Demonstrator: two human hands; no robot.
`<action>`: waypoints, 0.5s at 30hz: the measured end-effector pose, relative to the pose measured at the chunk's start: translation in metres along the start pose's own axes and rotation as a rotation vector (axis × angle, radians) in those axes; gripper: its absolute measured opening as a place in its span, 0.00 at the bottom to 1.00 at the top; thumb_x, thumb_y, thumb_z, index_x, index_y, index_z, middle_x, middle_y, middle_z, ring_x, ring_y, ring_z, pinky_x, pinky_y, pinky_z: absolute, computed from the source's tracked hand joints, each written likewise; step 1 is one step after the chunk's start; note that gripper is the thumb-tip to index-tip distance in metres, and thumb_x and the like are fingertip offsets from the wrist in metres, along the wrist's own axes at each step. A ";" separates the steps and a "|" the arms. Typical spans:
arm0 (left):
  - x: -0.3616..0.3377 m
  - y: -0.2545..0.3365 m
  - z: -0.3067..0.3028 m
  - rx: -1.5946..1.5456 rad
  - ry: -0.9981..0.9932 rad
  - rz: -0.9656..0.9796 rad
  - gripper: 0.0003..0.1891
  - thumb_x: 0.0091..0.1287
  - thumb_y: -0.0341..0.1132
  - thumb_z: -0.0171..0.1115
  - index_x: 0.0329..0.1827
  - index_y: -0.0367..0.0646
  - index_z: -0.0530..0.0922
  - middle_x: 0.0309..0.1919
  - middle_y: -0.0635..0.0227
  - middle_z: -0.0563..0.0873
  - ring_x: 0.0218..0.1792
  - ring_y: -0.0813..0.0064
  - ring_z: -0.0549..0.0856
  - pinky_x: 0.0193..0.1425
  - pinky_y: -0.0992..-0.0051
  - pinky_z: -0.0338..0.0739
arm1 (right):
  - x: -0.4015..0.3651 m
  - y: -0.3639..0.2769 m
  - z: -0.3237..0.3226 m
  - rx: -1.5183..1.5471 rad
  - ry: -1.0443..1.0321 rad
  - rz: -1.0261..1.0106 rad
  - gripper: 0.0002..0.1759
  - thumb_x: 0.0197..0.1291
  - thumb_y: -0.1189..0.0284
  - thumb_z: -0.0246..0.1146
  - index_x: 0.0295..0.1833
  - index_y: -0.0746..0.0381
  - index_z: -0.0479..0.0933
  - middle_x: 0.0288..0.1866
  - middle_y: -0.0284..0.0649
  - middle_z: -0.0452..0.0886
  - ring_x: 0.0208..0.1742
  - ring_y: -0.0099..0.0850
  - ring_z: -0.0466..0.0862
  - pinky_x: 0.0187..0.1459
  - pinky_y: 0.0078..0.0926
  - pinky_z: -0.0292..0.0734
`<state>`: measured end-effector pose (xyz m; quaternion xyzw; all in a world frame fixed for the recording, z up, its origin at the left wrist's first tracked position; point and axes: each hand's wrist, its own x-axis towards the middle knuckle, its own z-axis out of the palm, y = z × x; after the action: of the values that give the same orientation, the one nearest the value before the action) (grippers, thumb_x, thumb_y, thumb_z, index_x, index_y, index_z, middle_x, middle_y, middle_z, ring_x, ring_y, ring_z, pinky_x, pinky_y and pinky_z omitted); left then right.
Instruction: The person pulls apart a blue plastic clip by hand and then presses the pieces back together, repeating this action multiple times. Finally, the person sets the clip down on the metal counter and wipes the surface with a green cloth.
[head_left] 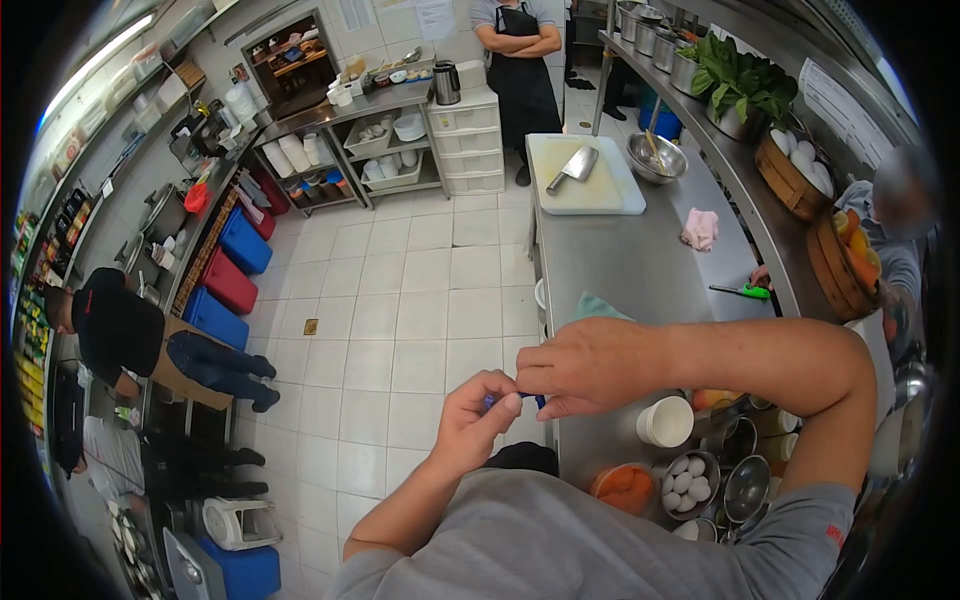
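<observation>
My left hand (474, 418) and my right hand (588, 368) meet in front of my body, over the floor beside the steel counter. Both are closed, with the fingertips pinched around a small blue thing (540, 401). Only bits of it show between the fingers, so its kind cannot be made out. A green cloth (597, 308) lies at the counter edge just beyond my right hand. Below my right forearm stand a white tub (666, 422), a bowl of eggs (690, 484) and a container of orange contents (624, 488).
On the steel counter (620, 250) are a cleaver (574, 170) on a cutting board (610, 190), a metal bowl (657, 158), a pink cloth (700, 229) and a green lighter (742, 290). Other people stand left, at the back and behind the right shelf. Tiled floor (420, 262) lies left.
</observation>
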<state>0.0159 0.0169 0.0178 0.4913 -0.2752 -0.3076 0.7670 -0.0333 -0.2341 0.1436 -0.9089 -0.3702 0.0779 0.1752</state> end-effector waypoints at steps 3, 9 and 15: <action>0.000 0.001 -0.001 -0.021 0.000 0.004 0.04 0.86 0.31 0.68 0.53 0.41 0.84 0.38 0.76 0.84 0.34 0.88 0.76 0.39 0.81 0.70 | 0.001 -0.001 -0.001 0.064 0.000 0.038 0.21 0.78 0.58 0.73 0.65 0.59 0.78 0.54 0.42 0.83 0.48 0.51 0.90 0.47 0.53 0.85; -0.001 0.001 -0.003 -0.054 -0.005 -0.008 0.04 0.87 0.32 0.68 0.53 0.40 0.84 0.38 0.75 0.85 0.35 0.87 0.76 0.39 0.81 0.71 | 0.001 -0.002 -0.003 0.105 -0.006 0.055 0.20 0.78 0.59 0.72 0.64 0.59 0.79 0.55 0.42 0.84 0.49 0.51 0.90 0.49 0.53 0.85; -0.002 -0.001 -0.002 -0.059 -0.044 -0.038 0.05 0.88 0.33 0.67 0.53 0.41 0.84 0.37 0.75 0.85 0.35 0.88 0.76 0.39 0.81 0.70 | 0.000 0.003 -0.004 -0.030 -0.044 -0.040 0.19 0.76 0.59 0.74 0.61 0.59 0.78 0.52 0.41 0.84 0.49 0.50 0.91 0.48 0.53 0.85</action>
<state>0.0157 0.0190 0.0161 0.4665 -0.2735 -0.3408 0.7690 -0.0304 -0.2367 0.1459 -0.9019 -0.3932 0.0889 0.1551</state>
